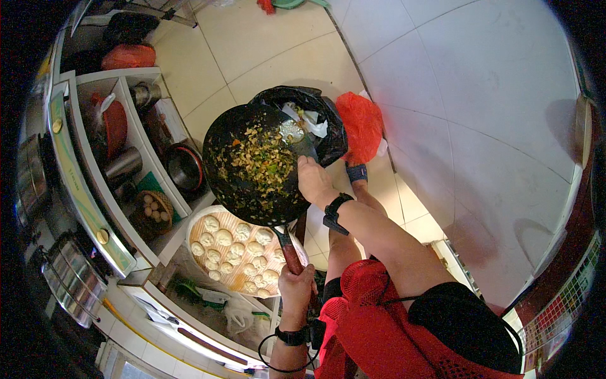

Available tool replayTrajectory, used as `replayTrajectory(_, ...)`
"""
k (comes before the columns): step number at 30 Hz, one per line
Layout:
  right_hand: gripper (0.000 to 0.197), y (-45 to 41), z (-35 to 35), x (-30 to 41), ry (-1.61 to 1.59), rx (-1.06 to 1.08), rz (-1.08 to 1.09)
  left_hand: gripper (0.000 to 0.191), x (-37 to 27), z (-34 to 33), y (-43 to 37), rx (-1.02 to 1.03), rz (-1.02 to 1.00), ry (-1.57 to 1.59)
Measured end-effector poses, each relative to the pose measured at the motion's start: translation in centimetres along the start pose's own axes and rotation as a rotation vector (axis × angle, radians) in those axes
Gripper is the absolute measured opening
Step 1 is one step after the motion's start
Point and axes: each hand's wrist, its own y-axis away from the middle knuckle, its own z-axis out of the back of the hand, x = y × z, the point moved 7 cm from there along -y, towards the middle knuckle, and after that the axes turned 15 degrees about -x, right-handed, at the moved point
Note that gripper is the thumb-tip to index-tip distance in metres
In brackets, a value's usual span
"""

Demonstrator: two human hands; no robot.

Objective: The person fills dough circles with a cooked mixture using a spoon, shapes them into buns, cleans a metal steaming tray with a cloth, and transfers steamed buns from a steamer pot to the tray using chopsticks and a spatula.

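Note:
My left hand (pixel 296 286) grips the reddish-brown handle (pixel 289 256) of a black wok (pixel 225 199). Chopped, cooked food (pixel 260 161) with brown, green and a few orange bits lies spread inside the wok. At the wok's right rim, my right hand (pixel 315 180) holds a flat dark utensil (pixel 305 148), partly hidden by the fingers. A shiny wet patch (pixel 291 131) shows near the utensil's far end; whether it belongs to the blade is unclear. Just behind the wok stands a bin lined with a black bag (pixel 331 123), holding white tissue (pixel 315 124) and scraps.
Below the wok lies a round tray (pixel 193 225) of several pleated buns (pixel 236 248). Left are open cabinet shelves (pixel 151 125) with a basket of eggs (pixel 154 208) and a dark pot (pixel 182 166). A red plastic bag (pixel 360 125) lies beside the bin, near my sandalled foot (pixel 357 175).

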Motion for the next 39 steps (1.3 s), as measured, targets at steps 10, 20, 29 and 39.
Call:
replayTrajectory(10,0.015,-1.0,5.0,0.2,-0.027,-0.122,-0.043,0.022,0.1,0.5,-0.4,-0.03,0.004,-0.056)
replayTrajectory(20,0.016,-3.7,3.0,-0.7,-0.058,-0.148,-0.088,0.023,-1.1,0.4,0.0,-0.041,0.025,-0.055)
replayTrajectory(29,0.019,-2.7,0.8,-2.5,-0.078,-0.001,-0.161,0.022,-1.7,0.0,0.2,-0.029,0.047,-0.059)
replayTrajectory(39,0.019,-2.2,-1.0,-1.7,-0.1,0.001,-0.185,0.022,-1.8,-0.2,0.4,-0.051,0.056,-0.057)
